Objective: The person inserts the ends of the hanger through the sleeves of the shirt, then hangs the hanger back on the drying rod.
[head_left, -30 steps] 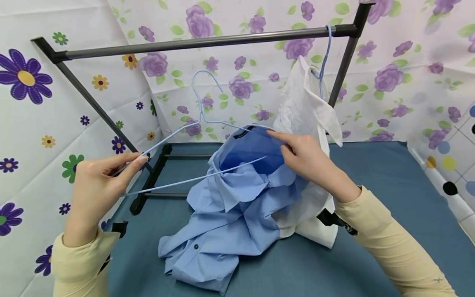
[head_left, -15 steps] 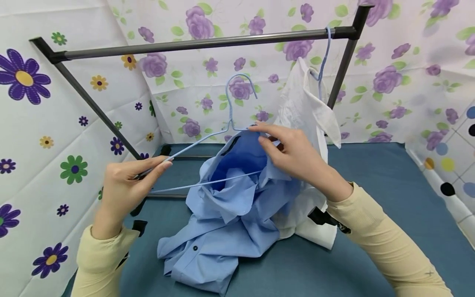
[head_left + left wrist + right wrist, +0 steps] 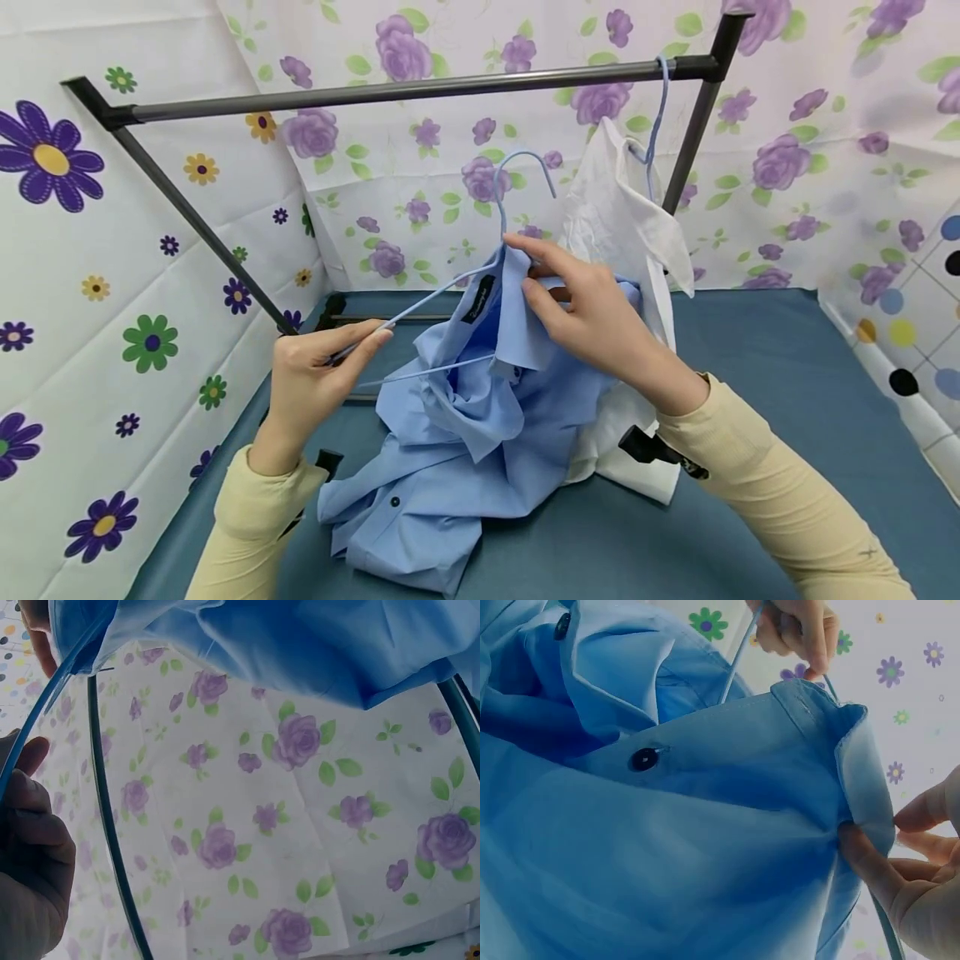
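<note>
A blue shirt (image 3: 442,492) with dark buttons lies rumpled, its lower part on the table and its neck raised. Between thumb and fingers, my left hand (image 3: 318,379) pinches one arm of a light blue wire hanger (image 3: 438,293). The hanger's far side is inside the shirt, hidden by cloth, and its hook rises above the neck. My right hand (image 3: 592,308) pinches the shirt's collar (image 3: 519,321) close to the hook's base. In the right wrist view, thumb and fingertips (image 3: 853,838) grip the collar cloth. Dark hanger wire passes beside the left hand (image 3: 34,855) in the left wrist view.
A dark metal rack (image 3: 405,89) spans the back. A white garment (image 3: 611,200) hangs at its right end from another blue hanger (image 3: 657,117). A blue-green cloth (image 3: 765,433) covers the table, and flowered sheets (image 3: 420,50) line the walls.
My left hand has moved right, pushing the hanger further into the shirt. My right hand has shifted left to the hook's base, drawing the collar up and over the hanger.
</note>
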`<state>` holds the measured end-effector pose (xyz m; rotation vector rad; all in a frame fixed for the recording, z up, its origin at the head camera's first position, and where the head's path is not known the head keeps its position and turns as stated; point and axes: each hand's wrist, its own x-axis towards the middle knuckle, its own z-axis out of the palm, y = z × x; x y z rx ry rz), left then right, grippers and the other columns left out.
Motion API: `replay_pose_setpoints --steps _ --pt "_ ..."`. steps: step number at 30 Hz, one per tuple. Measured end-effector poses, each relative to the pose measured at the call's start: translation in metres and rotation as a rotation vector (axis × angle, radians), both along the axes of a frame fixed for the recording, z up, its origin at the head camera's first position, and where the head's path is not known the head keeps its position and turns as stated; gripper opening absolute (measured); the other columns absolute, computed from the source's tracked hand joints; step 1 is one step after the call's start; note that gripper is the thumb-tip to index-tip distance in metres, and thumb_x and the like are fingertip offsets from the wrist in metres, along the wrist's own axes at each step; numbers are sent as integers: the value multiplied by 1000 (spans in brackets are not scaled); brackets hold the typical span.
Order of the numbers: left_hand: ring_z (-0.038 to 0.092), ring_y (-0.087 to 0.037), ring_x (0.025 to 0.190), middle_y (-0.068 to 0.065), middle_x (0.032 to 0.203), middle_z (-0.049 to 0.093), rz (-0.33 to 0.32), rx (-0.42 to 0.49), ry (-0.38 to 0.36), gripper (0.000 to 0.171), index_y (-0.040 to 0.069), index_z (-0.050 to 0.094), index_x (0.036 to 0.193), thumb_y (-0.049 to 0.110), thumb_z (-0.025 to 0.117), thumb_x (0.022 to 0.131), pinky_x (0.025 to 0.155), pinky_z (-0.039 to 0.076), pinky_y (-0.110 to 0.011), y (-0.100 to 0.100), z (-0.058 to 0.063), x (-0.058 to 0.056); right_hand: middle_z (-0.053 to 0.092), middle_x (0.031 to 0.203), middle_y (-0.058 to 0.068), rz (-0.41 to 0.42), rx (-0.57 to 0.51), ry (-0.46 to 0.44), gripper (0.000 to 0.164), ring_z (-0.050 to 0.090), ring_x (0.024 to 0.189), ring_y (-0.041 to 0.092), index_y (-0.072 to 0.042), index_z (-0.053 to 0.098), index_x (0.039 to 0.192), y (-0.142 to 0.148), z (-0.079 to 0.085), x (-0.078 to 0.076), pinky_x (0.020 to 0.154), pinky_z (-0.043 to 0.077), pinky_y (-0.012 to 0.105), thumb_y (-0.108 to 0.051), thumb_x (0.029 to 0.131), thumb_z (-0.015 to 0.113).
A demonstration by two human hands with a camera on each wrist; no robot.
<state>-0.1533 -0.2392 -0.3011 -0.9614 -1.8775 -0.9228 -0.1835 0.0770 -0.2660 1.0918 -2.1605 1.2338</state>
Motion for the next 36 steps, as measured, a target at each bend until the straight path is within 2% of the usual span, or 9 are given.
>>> replay_pose_setpoints --steps 5,10,15,18,23,25,28,31,36 --pt "62 -6 54 -18 84 75 -11 51 17 36 -6 79 92 30 71 97 46 29 -15 -3 -6 0 57 143 9 -7 7 16 50 68 99 17 -12 50 146 2 -2 -3 76 58 30 -6 99 65" --pt "68 -3 66 -18 84 75 -41 129 13 34 -8 78 90 26 74 94 48 32 -14 -6 -12 0 64 128 7 -108 53 32 52 57 83 16 -11 55 143 11 -2 -9 67 48 31 -15 95 73" --pt "52 -1 47 -10 82 76 -39 186 -55 18 -9 77 90 9 76 91 44 29 -14 -11 -19 1 64 124 8 -250 169 -24 47 55 97 24 -11 62 137 24 -1 -13 82 46 42 -28 95 74" --pt "41 -4 39 -2 76 73 -35 214 -100 6 -10 77 90 -6 75 87 41 32 -16 -15 -23 2 64 127 11 -317 233 -4 45 53 108 31 -12 65 133 29 0 -15 92 40 49 -33 94 74" --pt "44 -6 40 2 72 70 -51 248 -124 9 -12 76 91 -16 71 83 42 36 -17 -21 -25 4 66 124 9 -386 290 30 42 52 116 34 -18 70 128 34 1 -19 88 26 53 -38 92 76" --pt "44 -7 40 2 73 71 -68 256 -121 7 -12 75 91 -13 72 85 42 37 -17 -22 -24 4 68 124 7 -358 288 5 41 56 119 31 -19 70 128 35 1 -21 92 25 53 -38 92 75" --pt "44 -8 40 1 75 72 -102 266 -112 7 -13 76 90 -6 74 88 42 37 -17 -23 -25 4 71 120 4 -275 254 -26 35 64 110 24 -18 71 125 36 0 -24 97 37 46 -34 94 74" --pt "44 -7 40 0 77 73 -141 268 -110 11 -13 75 90 -2 75 89 42 36 -18 -23 -27 3 73 107 -1 -166 200 -13 25 66 92 16 -18 74 116 34 -4 -25 81 52 37 -28 94 74" --pt "43 -7 38 -1 81 75 -166 252 -107 12 -12 76 90 0 75 89 41 34 -18 -22 -30 2 71 93 -9 -35 122 61 13 60 74 8 -19 76 106 27 -9 -25 69 47 23 -17 93 75"
